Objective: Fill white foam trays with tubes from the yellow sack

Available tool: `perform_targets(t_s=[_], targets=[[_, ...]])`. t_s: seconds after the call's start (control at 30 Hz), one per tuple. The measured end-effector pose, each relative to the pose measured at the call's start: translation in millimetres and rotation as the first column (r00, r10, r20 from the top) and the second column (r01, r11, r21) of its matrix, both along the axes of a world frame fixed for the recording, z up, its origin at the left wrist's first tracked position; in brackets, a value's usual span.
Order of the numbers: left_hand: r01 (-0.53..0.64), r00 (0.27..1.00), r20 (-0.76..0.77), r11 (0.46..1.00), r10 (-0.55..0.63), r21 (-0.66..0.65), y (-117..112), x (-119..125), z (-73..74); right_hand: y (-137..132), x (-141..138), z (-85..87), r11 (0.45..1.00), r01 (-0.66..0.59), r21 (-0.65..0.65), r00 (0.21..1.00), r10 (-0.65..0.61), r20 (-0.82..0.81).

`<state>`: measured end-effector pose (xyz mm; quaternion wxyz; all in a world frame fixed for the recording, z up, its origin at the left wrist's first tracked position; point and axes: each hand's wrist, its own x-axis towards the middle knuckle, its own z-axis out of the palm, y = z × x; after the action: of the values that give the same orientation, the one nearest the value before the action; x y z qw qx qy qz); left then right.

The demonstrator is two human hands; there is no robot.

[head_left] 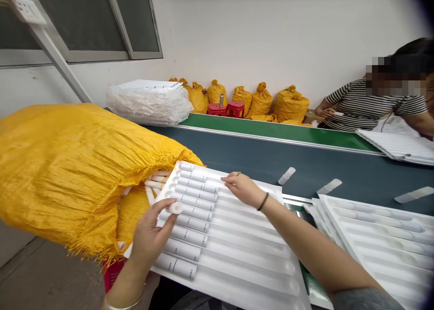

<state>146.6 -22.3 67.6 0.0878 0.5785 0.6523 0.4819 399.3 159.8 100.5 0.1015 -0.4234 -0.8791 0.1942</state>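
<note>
Between the thumb and fingers of my left hand (154, 228) is a small white tube (175, 208), its hollow round end towards me. The hand hovers over the left part of a white grooved tray (251, 251). White tubes with dark printing (190, 233) lie in the left ends of several grooves. My right hand (242, 189) is over the tray's far side, fingers stretched to the left and holding nothing that I can see. Left of the tray, a large yellow woven sack (74, 165) gapes, with loose white tubes (154, 183) in its mouth.
A blue-grey conveyor belt (237, 149) runs behind the tray, carrying several translucent tubes (287, 176). More trays (383, 237) are stacked at right. Across the belt a person in a striped top (359, 104) sits near another tray. Yellow sacks (261, 100) line the wall.
</note>
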Motion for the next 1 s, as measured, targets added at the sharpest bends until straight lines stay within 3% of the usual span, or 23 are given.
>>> perform_targets(t_s=[0.07, 0.17, 0.33, 0.43, 0.5, 0.63, 0.73, 0.83, 0.9, 0.97, 1.0], targets=[[0.099, 0.995, 0.020, 0.994, -0.100, 0.043, 3.0, 17.0, 6.3, -2.1, -34.1, -12.4, 0.997, -0.081, 0.001, 0.997, 0.081, 0.011], [0.142, 0.989, 0.023, 0.986, -0.145, 0.087, 2.8, 24.2, 14.6, -0.5, -50.8, -20.6, 0.994, -0.105, 0.013, 0.994, 0.104, 0.016], [0.187, 0.981, -0.054, 0.981, -0.184, 0.050, -3.8, 21.8, 22.9, -32.2, -21.4, 0.1, 0.997, -0.053, 0.053, 0.985, 0.061, -0.162], [0.293, 0.952, -0.090, 0.956, -0.293, -0.018, -5.2, 28.0, 27.8, -64.3, 1.2, 17.3, 0.979, -0.203, -0.031, 0.873, 0.167, -0.459], [0.343, 0.933, -0.097, 0.938, -0.346, -0.045, -5.5, 34.2, 32.0, -78.7, 12.4, 26.3, 0.953, -0.303, 0.010, 0.785, 0.255, -0.564], [0.398, 0.907, -0.117, 0.915, -0.404, -0.067, -8.3, 45.1, 41.6, -86.6, 23.4, 35.6, 0.888, -0.410, 0.208, 0.759, 0.459, -0.462], [0.401, 0.898, -0.178, 0.915, -0.403, -0.046, -12.2, 49.9, 45.7, -87.7, 23.6, 35.0, 0.878, -0.417, 0.235, 0.782, 0.478, -0.400], [0.368, 0.885, -0.318, 0.929, -0.340, 0.031, -15.4, 51.9, 44.8, -91.2, 20.8, 30.8, 0.921, -0.370, 0.122, 0.828, 0.387, -0.406], [0.360, 0.855, -0.427, 0.930, -0.295, 0.077, -16.7, 52.1, 42.9, -94.0, 18.7, 27.6, 0.944, -0.329, -0.034, 0.846, 0.278, -0.455], [0.364, 0.808, -0.532, 0.925, -0.255, 0.110, -17.3, 52.2, 41.4, -96.2, 16.8, 25.0, 0.920, -0.309, -0.241, 0.834, 0.141, -0.533], [0.370, 0.781, -0.577, 0.922, -0.239, 0.119, -17.3, 52.2, 41.0, -96.9, 16.0, 24.2, 0.883, -0.311, -0.350, 0.821, 0.065, -0.567]])
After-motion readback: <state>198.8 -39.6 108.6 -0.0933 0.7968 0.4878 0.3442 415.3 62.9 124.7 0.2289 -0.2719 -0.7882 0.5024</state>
